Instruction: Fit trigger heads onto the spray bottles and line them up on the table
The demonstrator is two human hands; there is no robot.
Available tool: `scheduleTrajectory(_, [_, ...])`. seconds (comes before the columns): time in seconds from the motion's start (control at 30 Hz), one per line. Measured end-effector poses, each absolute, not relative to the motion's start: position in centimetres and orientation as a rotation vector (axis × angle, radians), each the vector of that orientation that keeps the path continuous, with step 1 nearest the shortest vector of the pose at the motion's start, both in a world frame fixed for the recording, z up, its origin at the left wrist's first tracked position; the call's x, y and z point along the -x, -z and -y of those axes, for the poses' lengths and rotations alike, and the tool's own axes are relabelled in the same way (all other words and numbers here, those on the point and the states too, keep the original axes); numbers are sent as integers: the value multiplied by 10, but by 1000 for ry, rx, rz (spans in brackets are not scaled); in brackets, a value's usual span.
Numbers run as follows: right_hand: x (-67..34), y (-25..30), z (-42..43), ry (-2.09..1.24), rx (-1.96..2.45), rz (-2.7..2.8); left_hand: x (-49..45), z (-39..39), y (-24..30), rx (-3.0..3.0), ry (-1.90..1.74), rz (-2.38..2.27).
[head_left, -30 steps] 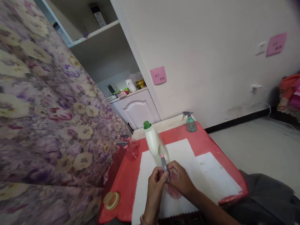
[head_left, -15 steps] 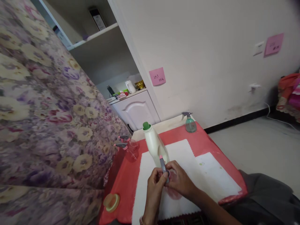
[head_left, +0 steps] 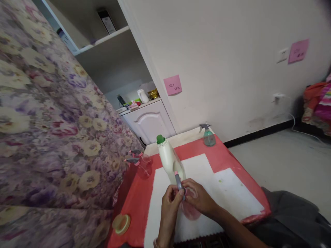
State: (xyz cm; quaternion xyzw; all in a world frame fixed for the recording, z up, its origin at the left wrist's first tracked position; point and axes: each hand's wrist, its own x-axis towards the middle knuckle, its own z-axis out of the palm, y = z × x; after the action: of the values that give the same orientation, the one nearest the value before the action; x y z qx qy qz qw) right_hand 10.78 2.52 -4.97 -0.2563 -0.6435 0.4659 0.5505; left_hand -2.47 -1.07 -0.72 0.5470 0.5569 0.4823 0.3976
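Both hands are on a pink see-through spray bottle point(head_left: 191, 212) near the front of the table. My left hand point(head_left: 170, 204) is closed on its grey spray head, with fingers and thumb pinching it. Around the bottle's neck, my right hand point(head_left: 201, 198) is closed, and its fingers partly hide the collar. The head's pink nozzle tip points away from me. Just beyond stands a large pale-green jug point(head_left: 169, 156) with a green spout in its open mouth.
Two pink spray bottles point(head_left: 144, 168) stand at the left edge. A green spray bottle point(head_left: 209, 138) is at the far right corner. A yellowish cap point(head_left: 121, 224) lies front left. White cloths point(head_left: 238, 193) cover part of the red tabletop point(head_left: 139, 213). A floral curtain point(head_left: 64, 137) hangs left.
My hands keep their hold on the spray bottle, with only slight finger movement. The whole view has shifted slightly; the other things stay in place.
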Motion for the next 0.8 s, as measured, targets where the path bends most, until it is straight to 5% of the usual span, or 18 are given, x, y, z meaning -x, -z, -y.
scheduleTrajectory(0.8, [-105,52,-25,-1097,665,1455,25,10,7,-1385,-1234,-1418])
